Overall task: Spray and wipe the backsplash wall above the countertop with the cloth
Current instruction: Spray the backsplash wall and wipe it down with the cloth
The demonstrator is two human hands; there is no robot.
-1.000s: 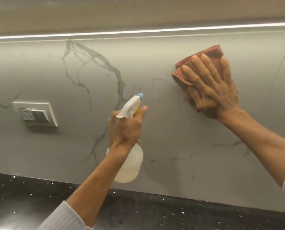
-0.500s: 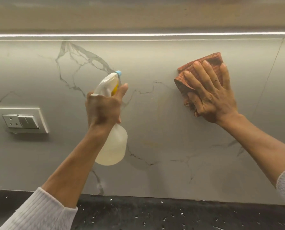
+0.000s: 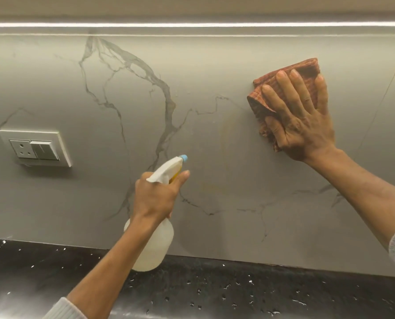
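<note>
The grey marble-veined backsplash wall [image 3: 215, 139] fills the view above a black speckled countertop [image 3: 238, 291]. My left hand [image 3: 156, 196] grips a translucent white spray bottle [image 3: 154, 247] by its neck, with the blue-tipped nozzle pointing up and right at the wall. My right hand [image 3: 302, 118] lies flat with straight fingers on a folded reddish-brown checked cloth [image 3: 286, 79], pressing it against the wall at the upper right.
A white socket and switch plate [image 3: 34, 147] is mounted on the wall at the left. A lit LED strip [image 3: 192, 24] runs along the top under the cabinet. A thin vertical seam [image 3: 385, 88] crosses the wall at the far right.
My left hand has brought the spray bottle down and to the right from its higher spot near the vein. My right hand and the cloth stay pressed on about the same patch of wall.
</note>
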